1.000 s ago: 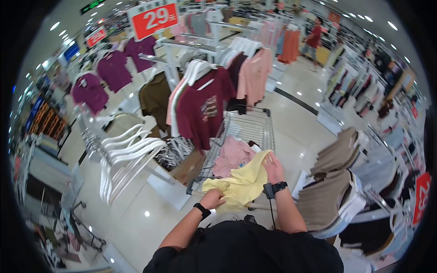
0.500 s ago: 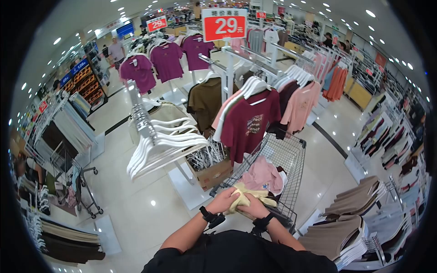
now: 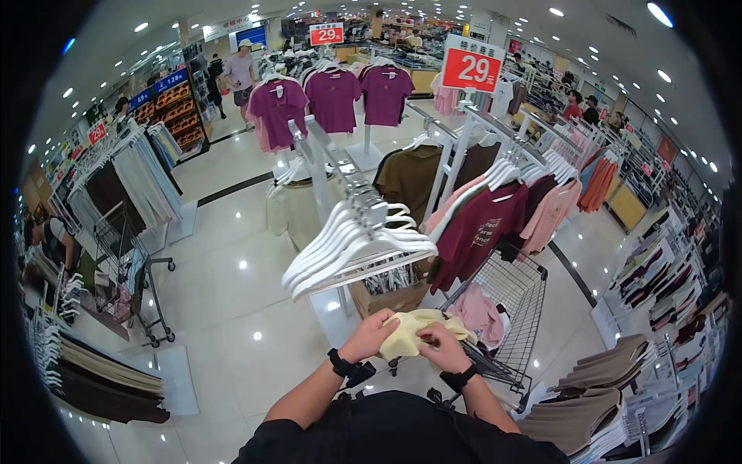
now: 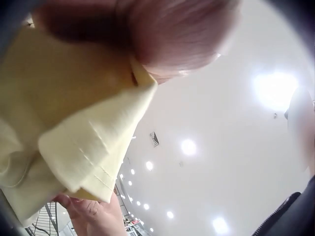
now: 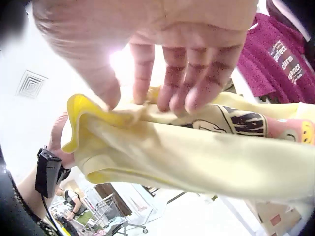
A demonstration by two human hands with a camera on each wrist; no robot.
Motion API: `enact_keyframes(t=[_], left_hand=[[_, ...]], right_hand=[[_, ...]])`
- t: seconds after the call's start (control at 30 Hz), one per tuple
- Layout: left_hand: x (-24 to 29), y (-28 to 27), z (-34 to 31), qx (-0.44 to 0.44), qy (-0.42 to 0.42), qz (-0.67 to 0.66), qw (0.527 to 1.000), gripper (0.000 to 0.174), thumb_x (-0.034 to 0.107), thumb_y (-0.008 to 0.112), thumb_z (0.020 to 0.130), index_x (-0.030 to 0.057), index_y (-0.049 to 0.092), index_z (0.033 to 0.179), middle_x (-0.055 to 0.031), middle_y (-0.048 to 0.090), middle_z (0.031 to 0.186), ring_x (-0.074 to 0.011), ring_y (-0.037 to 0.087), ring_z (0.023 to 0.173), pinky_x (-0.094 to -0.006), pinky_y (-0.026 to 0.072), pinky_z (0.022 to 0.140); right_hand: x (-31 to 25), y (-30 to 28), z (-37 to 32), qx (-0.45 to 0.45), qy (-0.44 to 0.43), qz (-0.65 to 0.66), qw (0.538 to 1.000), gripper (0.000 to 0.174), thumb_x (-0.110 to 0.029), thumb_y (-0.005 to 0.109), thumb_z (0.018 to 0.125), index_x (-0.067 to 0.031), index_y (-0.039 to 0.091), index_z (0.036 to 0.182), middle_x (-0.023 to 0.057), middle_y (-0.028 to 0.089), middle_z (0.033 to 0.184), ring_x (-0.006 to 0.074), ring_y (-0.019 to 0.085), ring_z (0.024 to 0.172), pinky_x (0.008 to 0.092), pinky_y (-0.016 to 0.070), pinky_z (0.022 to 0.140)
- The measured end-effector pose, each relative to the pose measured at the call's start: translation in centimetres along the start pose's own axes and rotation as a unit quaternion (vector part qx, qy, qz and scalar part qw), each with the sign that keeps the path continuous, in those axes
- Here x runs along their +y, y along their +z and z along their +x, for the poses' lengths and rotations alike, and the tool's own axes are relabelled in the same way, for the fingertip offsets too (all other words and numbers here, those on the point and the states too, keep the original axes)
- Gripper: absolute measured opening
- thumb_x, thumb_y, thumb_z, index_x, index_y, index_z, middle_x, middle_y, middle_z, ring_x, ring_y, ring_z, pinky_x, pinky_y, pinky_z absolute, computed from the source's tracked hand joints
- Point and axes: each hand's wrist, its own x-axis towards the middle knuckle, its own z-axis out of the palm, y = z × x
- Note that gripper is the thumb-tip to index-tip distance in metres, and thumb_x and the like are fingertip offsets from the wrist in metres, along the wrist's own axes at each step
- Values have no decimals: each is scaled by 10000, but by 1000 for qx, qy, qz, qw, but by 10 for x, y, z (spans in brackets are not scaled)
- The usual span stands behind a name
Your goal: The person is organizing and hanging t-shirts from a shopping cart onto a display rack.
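Note:
A pale yellow garment (image 3: 403, 340) is held up between both hands, above the near end of the shopping cart. My left hand (image 3: 369, 337) grips its left edge, thumb on top; in the left wrist view the cloth (image 4: 88, 132) hangs in a fold with stitched seams. My right hand (image 3: 445, 349) pinches the cloth on the other side. In the right wrist view the right hand's thumb and fingertips (image 5: 189, 101) meet on the garment (image 5: 206, 160), where a printed picture shows. A pink garment (image 3: 478, 315) lies in the cart (image 3: 519, 309).
White hangers (image 3: 348, 251) hang on a rack just ahead, with a box of hangers (image 3: 390, 294) below. Racks of shirts stand beyond the cart, including a maroon shirt (image 3: 481, 232). Brown garments (image 3: 580, 417) hang at the right. Another cart (image 3: 139, 271) is at the left.
The view has turned left. Both hands have lifted the yellow garment off the cart's near end and moved left with it; it is now bunched between them rather than spread out.

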Motion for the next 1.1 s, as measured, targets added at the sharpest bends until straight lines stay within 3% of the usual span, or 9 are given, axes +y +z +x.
enact_keyframes(t=[0.07, 0.23, 0.3, 0.47, 0.53, 0.67, 0.9, 1.0, 1.1], left_hand=[[1, -13, -10, -15, -4, -27, 1000, 206, 249, 541, 1116, 49, 587, 1109, 37, 619, 966, -22, 553, 853, -228, 490, 751], [28, -46, -37, -18, 34, -32, 999, 198, 243, 533, 1118, 50, 572, 1099, 54, 585, 937, -12, 519, 824, -214, 461, 724], [40, -55, -48, -26, 52, -45, 997, 195, 242, 532, 1119, 52, 568, 1093, 57, 575, 932, -9, 509, 816, -211, 452, 715], [54, -77, -63, -77, 20, -45, 996, 194, 245, 538, 1116, 54, 558, 1084, 63, 548, 923, -13, 481, 813, -216, 435, 713], [40, -83, -59, -80, 53, 38, 995, 212, 260, 538, 1116, 51, 551, 1090, 63, 532, 914, -26, 463, 821, -226, 427, 723], [34, -84, -65, -96, 36, 40, 994, 226, 264, 544, 1113, 45, 595, 1093, 65, 554, 919, -26, 478, 824, -229, 432, 729], [17, -76, -60, -124, 0, 121, 985, 261, 294, 573, 1097, 37, 623, 1097, 21, 598, 925, -60, 518, 841, -248, 463, 777], [19, -68, -57, -97, -39, 194, 975, 315, 337, 672, 1035, 45, 610, 1134, -19, 619, 956, -109, 555, 864, -282, 479, 801], [23, -48, -54, 15, 36, 265, 964, 482, 381, 769, 949, 48, 589, 1248, -67, 646, 1035, -170, 608, 932, -319, 503, 852]], right_hand=[[-17, 29, 7, -83, -64, 1, 994, 352, -68, 734, 887, -28, 650, 1227, 91, 644, 1081, 210, 640, 986, 317, 519, 896], [-3, 83, 24, -34, -45, -7, 998, 435, -30, 741, 892, -9, 589, 1299, 102, 672, 1175, 211, 644, 1110, 327, 494, 1002], [-9, 88, 27, -50, 29, 69, 996, 421, -13, 702, 895, -5, 587, 1300, 87, 684, 1210, 195, 657, 1101, 321, 505, 992], [-41, 106, 27, -91, -4, 182, 979, 388, -43, 678, 968, -8, 576, 1341, 70, 679, 1254, 176, 650, 1181, 319, 495, 1050], [-59, 115, 29, 13, 25, 356, 934, 435, -42, 683, 971, -4, 552, 1384, 72, 671, 1276, 182, 649, 1189, 325, 496, 1055], [-53, 115, 41, 40, 81, 476, 875, 365, -86, 610, 1026, -13, 561, 1380, 78, 672, 1268, 179, 671, 1129, 324, 538, 993], [-34, 117, 44, -3, 99, 400, 911, 239, -136, 529, 1078, -11, 639, 1249, 58, 717, 1136, 145, 702, 991, 300, 575, 872], [-39, 112, 41, 47, 144, 436, 887, 228, -138, 520, 1084, -20, 649, 1231, 47, 724, 1102, 130, 696, 970, 293, 570, 849], [-37, 96, 34, 33, 141, 414, 899, 222, -155, 520, 1092, -12, 661, 1186, 25, 714, 1061, 98, 668, 934, 265, 544, 831]])
